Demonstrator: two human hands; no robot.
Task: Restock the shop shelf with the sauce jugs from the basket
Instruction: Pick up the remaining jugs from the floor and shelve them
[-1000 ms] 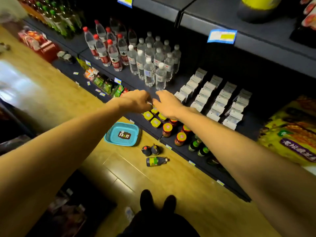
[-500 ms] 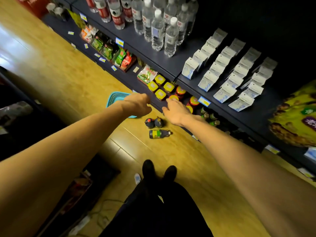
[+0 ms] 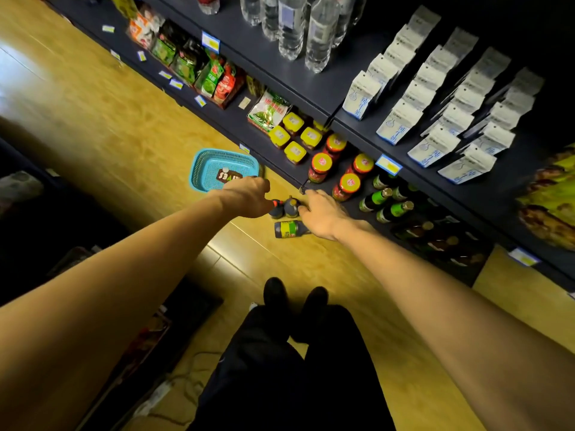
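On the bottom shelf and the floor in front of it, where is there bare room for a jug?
Bare shelf strip between the red-lidded jars and green-labelled bottles. Wide bare floor left of the blue basket. Crowded: yellow-lidded jars and the floor jugs beneath both hands.

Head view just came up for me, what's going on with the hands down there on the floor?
A person stands at a dark shop shelf and reaches both hands down to two small dark sauce jugs standing upright on the wooden floor. The left hand and right hand are at the jugs, but a firm grip is not clear. A third dark jug with a green label lies on its side beside them. The blue plastic basket holds no jugs.
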